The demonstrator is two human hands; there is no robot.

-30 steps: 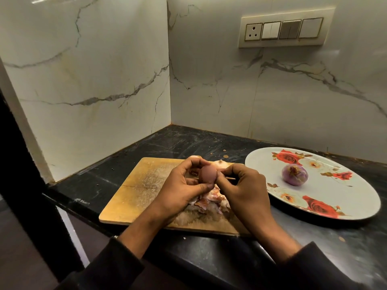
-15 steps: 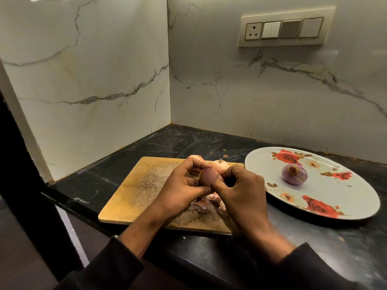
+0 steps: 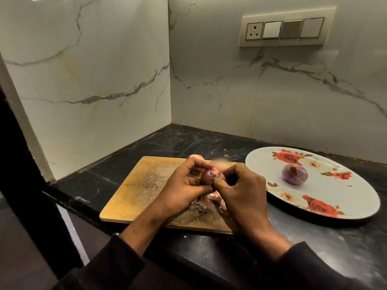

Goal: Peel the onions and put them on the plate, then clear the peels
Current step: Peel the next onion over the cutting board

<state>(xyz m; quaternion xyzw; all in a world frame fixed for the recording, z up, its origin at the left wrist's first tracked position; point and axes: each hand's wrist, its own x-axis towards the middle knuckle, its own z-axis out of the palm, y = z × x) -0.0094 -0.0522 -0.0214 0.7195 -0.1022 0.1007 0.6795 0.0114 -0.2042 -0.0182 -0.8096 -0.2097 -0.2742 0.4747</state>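
Observation:
Both hands hold a small purple onion just above the wooden cutting board. My left hand cups it from the left. My right hand pinches at its right side with thumb and fingertips. Loose pinkish peels lie on the board under my hands. Another unpeeled onion peeks out behind my left hand at the board's far edge. One peeled purple onion rests on the white rose-patterned plate to the right.
The black counter sits in a corner of white marble walls. Its front edge drops off at the left, close to the board. A switch panel is on the back wall.
The onion has been turned in my hands, so its purple, partly skinned end now faces up. My right thumb has moved in onto it. The plate and its onion have not moved.

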